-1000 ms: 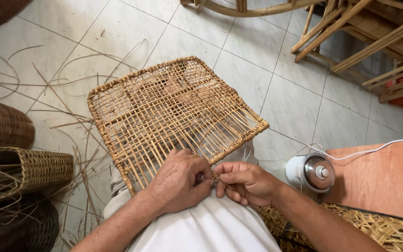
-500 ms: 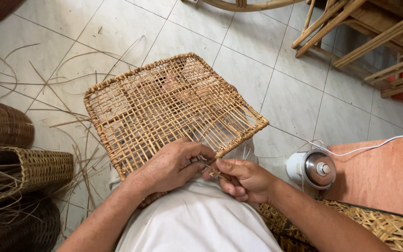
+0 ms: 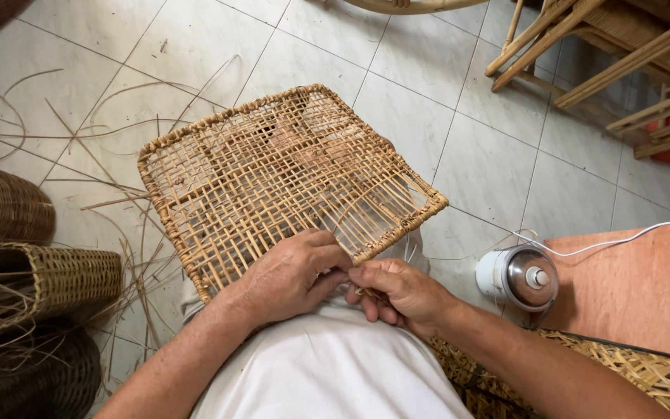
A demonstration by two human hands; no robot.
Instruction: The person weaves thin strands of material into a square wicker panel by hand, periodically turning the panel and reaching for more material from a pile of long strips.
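Observation:
A square woven rattan panel (image 3: 273,171) rests on my lap, its open lattice tilted away from me. My left hand (image 3: 292,275) lies on the panel's near edge, fingers curled and pinching a thin cane strand. My right hand (image 3: 397,295) meets it fingertip to fingertip just below the near edge, pinching the same thin strand (image 3: 362,291). Loose strand ends stick out of the weave near the right corner (image 3: 420,203).
Woven baskets (image 3: 32,283) stack at the left. Loose cane strips (image 3: 94,147) litter the tiled floor. A small white and metal appliance (image 3: 519,278) with a white cord stands by an orange board (image 3: 645,287). Wooden chair frames (image 3: 622,54) stand at the back right.
Both hands have stayed at the panel's near edge, shifting slightly as they work the strand. The panel has tipped a little; the view has drifted.

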